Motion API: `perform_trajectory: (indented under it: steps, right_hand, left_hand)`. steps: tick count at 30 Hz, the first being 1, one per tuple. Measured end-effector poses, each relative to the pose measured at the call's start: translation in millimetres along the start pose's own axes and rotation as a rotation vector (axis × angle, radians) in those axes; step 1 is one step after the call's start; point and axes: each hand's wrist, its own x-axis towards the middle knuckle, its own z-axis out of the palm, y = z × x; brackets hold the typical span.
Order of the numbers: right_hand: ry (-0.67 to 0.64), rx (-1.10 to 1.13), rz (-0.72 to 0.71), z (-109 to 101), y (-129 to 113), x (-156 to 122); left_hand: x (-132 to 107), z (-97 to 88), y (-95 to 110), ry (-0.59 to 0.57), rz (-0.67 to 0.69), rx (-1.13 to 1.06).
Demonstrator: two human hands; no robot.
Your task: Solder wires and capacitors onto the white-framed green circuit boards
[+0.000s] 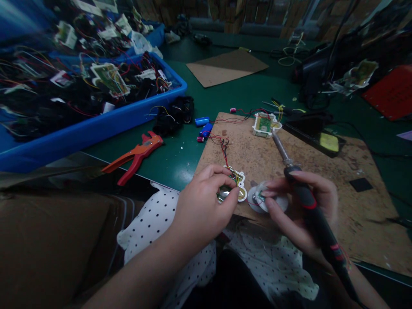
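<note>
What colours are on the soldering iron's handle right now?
The soldering iron's handle is black with red bands; the head view shows it best.

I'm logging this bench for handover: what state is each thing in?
Soldering iron: in right hand, tip pointing forward
Near circuit board: wired, held by left hand
Far circuit board: wired, unheld
Red cutter: lying, handles spread
Blue bin: open, heaped with wired parts
Sponge: in black tray, dampness unclear
Brown sheet: flat
</note>
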Motion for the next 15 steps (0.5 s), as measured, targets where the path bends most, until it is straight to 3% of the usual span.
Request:
perform_trajectory:
  steps: [15]
  right_hand:
    - [-0.025,0.002,0.005,-2.5,-0.3,-1.1]
  left_hand:
    - [0.6,-1.8,-1.9,0.012,-0.029,-0.069]
